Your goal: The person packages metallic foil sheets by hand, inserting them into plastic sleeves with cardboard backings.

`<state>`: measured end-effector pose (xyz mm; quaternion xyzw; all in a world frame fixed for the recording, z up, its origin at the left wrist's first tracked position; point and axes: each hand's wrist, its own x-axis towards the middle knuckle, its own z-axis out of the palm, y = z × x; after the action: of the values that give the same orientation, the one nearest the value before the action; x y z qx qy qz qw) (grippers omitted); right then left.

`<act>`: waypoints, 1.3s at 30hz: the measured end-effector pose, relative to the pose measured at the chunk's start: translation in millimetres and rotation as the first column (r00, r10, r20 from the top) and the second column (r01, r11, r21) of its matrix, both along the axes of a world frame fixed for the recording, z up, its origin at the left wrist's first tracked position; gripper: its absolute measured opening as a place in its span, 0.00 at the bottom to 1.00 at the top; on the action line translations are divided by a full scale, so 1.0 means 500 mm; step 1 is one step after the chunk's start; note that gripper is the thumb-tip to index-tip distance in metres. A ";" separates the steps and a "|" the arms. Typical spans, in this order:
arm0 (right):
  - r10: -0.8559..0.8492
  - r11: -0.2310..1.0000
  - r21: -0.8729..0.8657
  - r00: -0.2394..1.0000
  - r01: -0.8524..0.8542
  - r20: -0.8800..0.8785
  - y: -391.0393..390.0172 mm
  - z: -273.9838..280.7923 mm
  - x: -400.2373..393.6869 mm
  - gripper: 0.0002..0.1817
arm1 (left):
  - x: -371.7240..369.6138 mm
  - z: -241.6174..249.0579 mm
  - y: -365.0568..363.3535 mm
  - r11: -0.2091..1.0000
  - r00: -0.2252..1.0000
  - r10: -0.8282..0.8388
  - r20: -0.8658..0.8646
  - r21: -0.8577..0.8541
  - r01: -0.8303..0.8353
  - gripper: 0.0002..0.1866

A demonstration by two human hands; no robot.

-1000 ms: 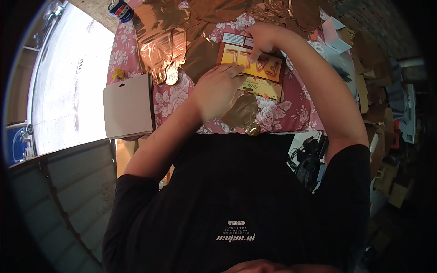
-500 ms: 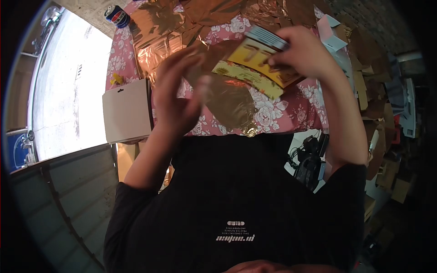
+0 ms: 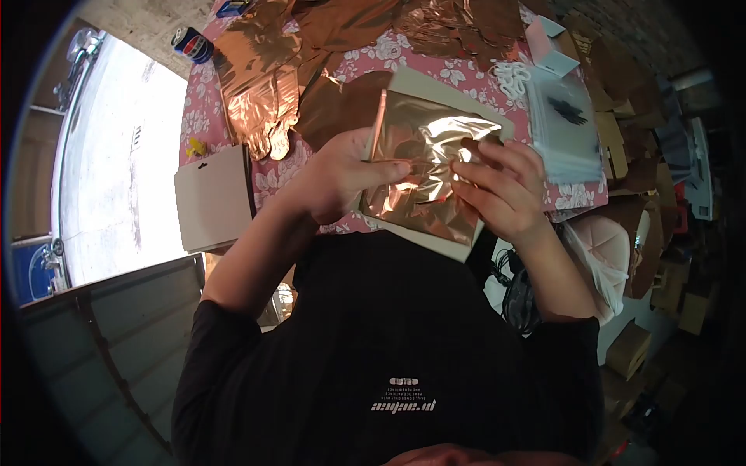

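Note:
A folded piece of shiny copper-coloured foil [image 3: 423, 194] lies against a plain pale card [image 3: 423, 84], which shows beyond its top and bottom edges. My left hand [image 3: 342, 175] is closed on the left edge of both, thumb across the foil and the other fingers hidden behind. On the right side, my right hand [image 3: 505, 182] has its bent fingers on the foil and grips it along that edge. Both are held up, tilted, over the flowered pink tablecloth [image 3: 272, 175]. The card's far face is out of sight.
More copper foil [image 3: 260, 97] lies flat across the table's back and left. A stack of pale cards [image 3: 214, 202] sits at the left, a drink can [image 3: 192, 46] behind. Clear plastic bags [image 3: 563, 128], a white cord [image 3: 510, 79] and a white box [image 3: 553, 48] are at the right.
The yellow printed card my right hand held no longer shows; a plain card with folded foil is now between both hands. My left hand has come in from the left and closed on it.

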<state>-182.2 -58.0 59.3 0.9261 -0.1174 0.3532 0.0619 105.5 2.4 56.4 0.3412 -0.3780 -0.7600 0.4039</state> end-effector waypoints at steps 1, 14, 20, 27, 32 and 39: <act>-0.083 0.996 0.028 0.995 0.085 -0.048 0.001 -0.003 -0.005 0.13 | -0.006 0.003 0.005 0.996 0.992 0.088 0.092 -0.003 -0.088 0.17; -0.626 0.042 0.969 0.750 -0.243 0.215 0.075 -0.069 0.034 0.23 | -0.046 -0.085 0.030 0.944 0.936 0.328 0.127 -0.038 -0.326 0.13; -0.622 -0.130 0.916 0.750 -0.380 0.223 0.071 -0.095 0.007 0.13 | -0.053 -0.072 0.039 0.967 0.972 0.234 0.005 0.098 -0.234 0.17; -0.643 -0.076 0.964 0.752 -0.256 0.149 0.101 -0.084 0.005 0.21 | -0.062 -0.087 0.041 0.968 0.977 0.212 0.002 0.134 -0.211 0.20; -0.605 -0.269 0.855 0.768 -0.444 0.208 0.076 -0.095 -0.045 0.22 | -0.074 -0.079 0.039 0.980 0.982 0.173 0.074 0.089 -0.180 0.17; -0.688 -0.205 0.800 0.665 -0.564 0.293 0.096 -0.121 -0.064 0.13 | -0.083 -0.071 0.029 0.981 0.978 0.083 0.190 0.157 -0.114 0.13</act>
<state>-214.0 -9.9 -1.1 0.3453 -0.4141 0.4507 -0.7114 63.8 16.9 20.9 0.4604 -0.3310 -0.7335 0.3747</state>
